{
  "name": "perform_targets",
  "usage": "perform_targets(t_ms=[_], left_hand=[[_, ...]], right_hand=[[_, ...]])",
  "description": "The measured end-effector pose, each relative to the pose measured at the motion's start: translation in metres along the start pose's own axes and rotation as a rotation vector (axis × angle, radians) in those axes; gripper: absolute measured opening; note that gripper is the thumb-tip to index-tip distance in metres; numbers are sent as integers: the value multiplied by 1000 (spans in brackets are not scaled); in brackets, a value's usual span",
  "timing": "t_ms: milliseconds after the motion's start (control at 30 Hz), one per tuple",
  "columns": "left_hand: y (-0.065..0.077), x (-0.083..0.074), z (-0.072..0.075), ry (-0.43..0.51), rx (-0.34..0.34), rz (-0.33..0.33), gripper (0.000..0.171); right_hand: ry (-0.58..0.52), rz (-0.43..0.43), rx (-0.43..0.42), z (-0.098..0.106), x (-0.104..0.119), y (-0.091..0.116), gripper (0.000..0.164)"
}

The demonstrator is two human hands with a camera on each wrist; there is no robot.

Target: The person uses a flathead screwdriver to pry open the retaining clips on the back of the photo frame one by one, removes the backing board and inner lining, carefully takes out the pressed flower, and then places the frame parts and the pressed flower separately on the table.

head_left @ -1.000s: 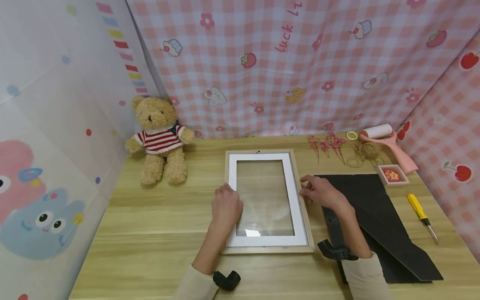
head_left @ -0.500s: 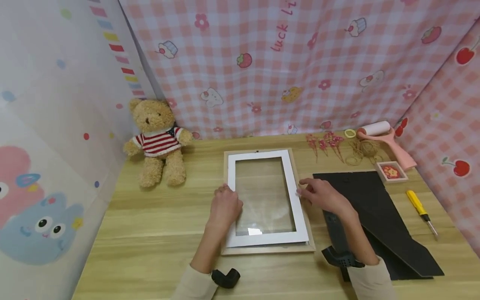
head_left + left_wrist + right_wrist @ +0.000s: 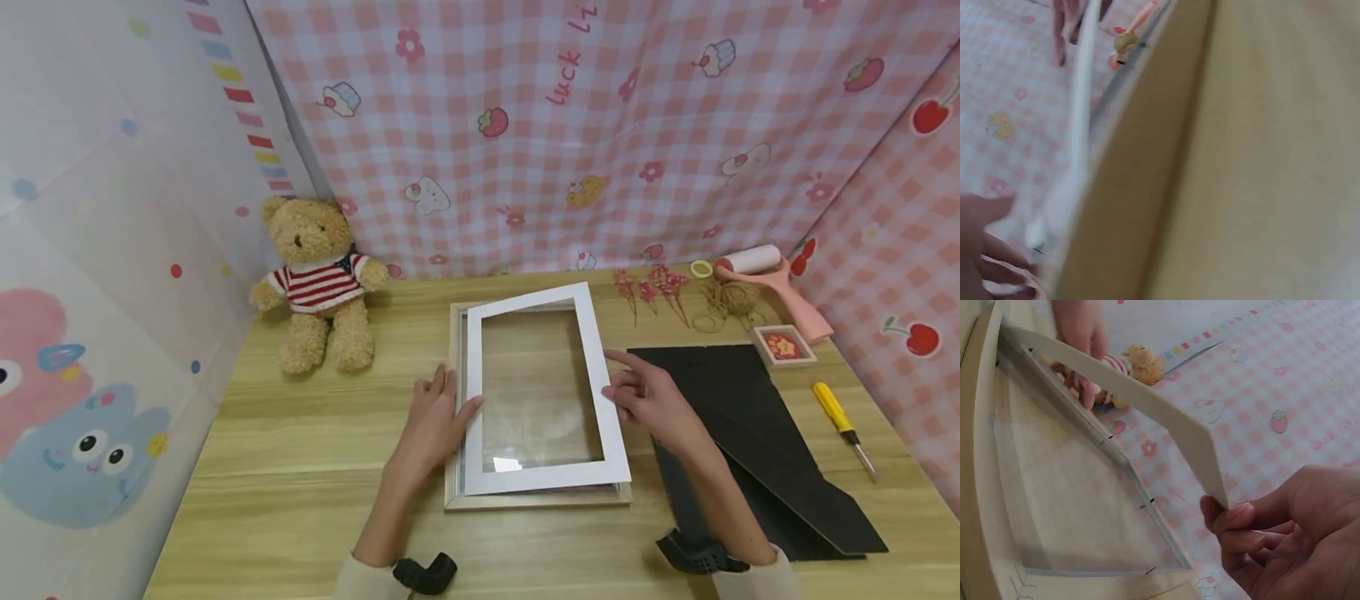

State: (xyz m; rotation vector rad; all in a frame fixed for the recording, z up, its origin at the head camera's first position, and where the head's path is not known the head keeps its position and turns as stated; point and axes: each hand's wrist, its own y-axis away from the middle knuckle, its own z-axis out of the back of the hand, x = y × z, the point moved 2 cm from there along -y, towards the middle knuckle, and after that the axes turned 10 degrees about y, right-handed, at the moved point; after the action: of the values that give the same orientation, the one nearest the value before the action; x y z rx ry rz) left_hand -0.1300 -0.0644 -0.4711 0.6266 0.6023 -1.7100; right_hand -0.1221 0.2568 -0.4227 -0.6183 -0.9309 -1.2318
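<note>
A light wooden picture frame (image 3: 540,502) lies face down on the table, a clear pane (image 3: 536,387) inside it. Above the pane, a white picture mat (image 3: 547,477) tilts up, its right side raised out of the frame. My right hand (image 3: 651,406) pinches the mat's right edge between thumb and fingers. In the right wrist view the mat (image 3: 1147,402) slants well above the frame's inner lip. My left hand (image 3: 433,421) rests at the frame's left side, fingers extended and thumb spread toward the mat's left edge.
A black backing board (image 3: 720,375) with its stand lies right of the frame. Beyond are a yellow screwdriver (image 3: 832,410), small framed box (image 3: 783,344), pink lint roller (image 3: 802,308), twine (image 3: 735,300) and dried flowers (image 3: 663,282). A teddy bear (image 3: 318,283) sits at back left.
The mat has risen from the frame and shifted right, its right side tilting up in my right hand's pinch. My left hand has moved slightly left and opened its fingers.
</note>
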Motion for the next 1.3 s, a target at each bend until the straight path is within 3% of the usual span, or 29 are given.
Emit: perform_targets(t_ms=[100,200,233,300,433,600,667,733,867,900,1000,1133,1300], left_hand=[[10,13,-12,206,-78,-54,66],[19,33,-27,366,-137,-38,71],[23,33,-26,438,-132,1,75],[37,20,-12,517,-112,91,79],[67,-6,28,614,-76,195,82],[95,15,52,525,-87,194,76],[105,34,56,488,-118,173,73],[115,49,64,470,-125,195,73],[133,73,83,443,-84,300,75],[136,72,92,433,-51,355,77],[146,82,106,392,-21,438,78],[154,90,116,368,-32,469,78],[163,106,117,350,-61,480,79]], right_hand=[[-81,-17,-28,3,0,7,61],[-118,0,-41,-1,4,12,59],[-122,14,-38,-3,7,14,58],[-112,49,-18,-12,13,17,59],[-41,124,63,-35,27,25,62],[-13,247,196,-64,37,28,66],[-16,284,247,-77,41,27,68],[-15,310,293,-92,46,26,71],[2,303,396,-125,61,20,76],[11,304,421,-133,65,19,76],[20,311,491,-153,74,15,77],[33,351,529,-168,78,12,80],[11,369,538,-173,77,14,85]])
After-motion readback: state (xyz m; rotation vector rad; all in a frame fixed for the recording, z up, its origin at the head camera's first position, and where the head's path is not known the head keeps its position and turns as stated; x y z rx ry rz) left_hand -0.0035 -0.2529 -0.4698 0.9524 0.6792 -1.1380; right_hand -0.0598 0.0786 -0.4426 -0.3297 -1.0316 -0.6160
